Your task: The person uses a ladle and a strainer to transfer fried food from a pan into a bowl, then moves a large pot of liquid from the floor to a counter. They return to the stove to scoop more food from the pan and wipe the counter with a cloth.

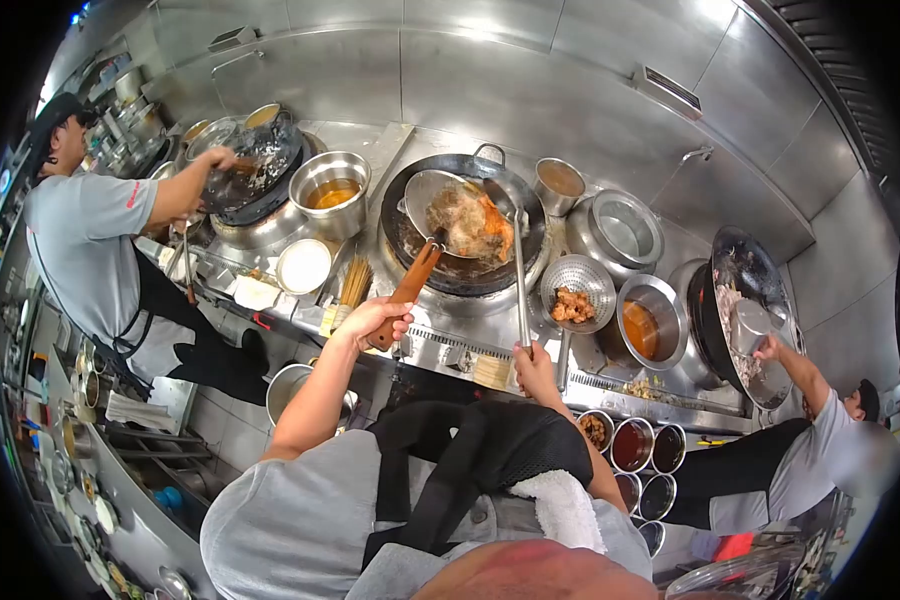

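My left hand (376,320) is wrapped round the wooden handle of a round strainer (417,190). Its bowl sits over the wok (400,262), holding orange-brown fried food (495,232) and a pale, foamy mass. In my right hand (537,372) is the long metal handle of what looks like a ladle (521,290). That handle reaches up to the right side of the wok, beside the food; its far end is partly hidden there.
Right of the wok, a perforated skimmer (598,275) holds fried pieces, near a pot of orange liquid (655,290). A co-worker (90,215) works at a wok on the left, another (830,440) on the right. Sauce tubs (631,445) stand at the counter's front.
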Available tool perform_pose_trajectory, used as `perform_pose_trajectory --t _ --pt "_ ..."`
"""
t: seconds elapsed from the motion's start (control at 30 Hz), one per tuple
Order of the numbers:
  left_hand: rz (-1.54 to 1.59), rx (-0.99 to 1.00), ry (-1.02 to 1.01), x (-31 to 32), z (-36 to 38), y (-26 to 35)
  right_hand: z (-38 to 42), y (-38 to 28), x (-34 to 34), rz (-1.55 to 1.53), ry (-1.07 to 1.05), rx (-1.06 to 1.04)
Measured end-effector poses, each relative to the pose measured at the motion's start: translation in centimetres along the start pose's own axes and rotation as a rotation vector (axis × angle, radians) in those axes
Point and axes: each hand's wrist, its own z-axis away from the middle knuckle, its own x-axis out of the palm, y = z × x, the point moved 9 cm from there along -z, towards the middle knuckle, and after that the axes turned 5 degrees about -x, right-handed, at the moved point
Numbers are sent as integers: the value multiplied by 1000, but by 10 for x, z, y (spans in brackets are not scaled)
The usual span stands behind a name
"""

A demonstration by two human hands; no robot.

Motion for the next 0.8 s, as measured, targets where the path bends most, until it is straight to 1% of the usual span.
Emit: perform_pose_trajectory --t 0.03,0.1,0.27,0.33,0.4,0.47,0.5,0.57,0.63,0.7,0.8 --pt "3 -4 -1 0 0 0 -1 2 -6 2 1 5" --pt "-51 -6 30 -1 0 -1 -6 4 -16 170 -33 -2" --pt "-29 -15 25 -1 2 -1 2 -11 -19 68 -49 58" --pt "-36 -10 24 -3 1 -1 2 -4 -20 4 -69 145" --pt "-43 -4 26 -5 1 -3 4 -9 -21 -8 -66 129" --pt "-175 27 77 -11 4 2 5 -13 -18 -30 -63 112" --pt "-178 26 79 -12 7 3 7 -14 -19 -19 -29 96" --pt "-292 87 200 -22 18 16 7 -15 -23 -14 10 77" --pt "-345 94 231 -30 24 23 8 -12 -26 -41 5 96" --pt "-408 123 347 -44 33 37 12 -10 -26 -71 -1 111" --pt "-470 125 366 -62 34 48 14 -10 -19 -125 -30 126"
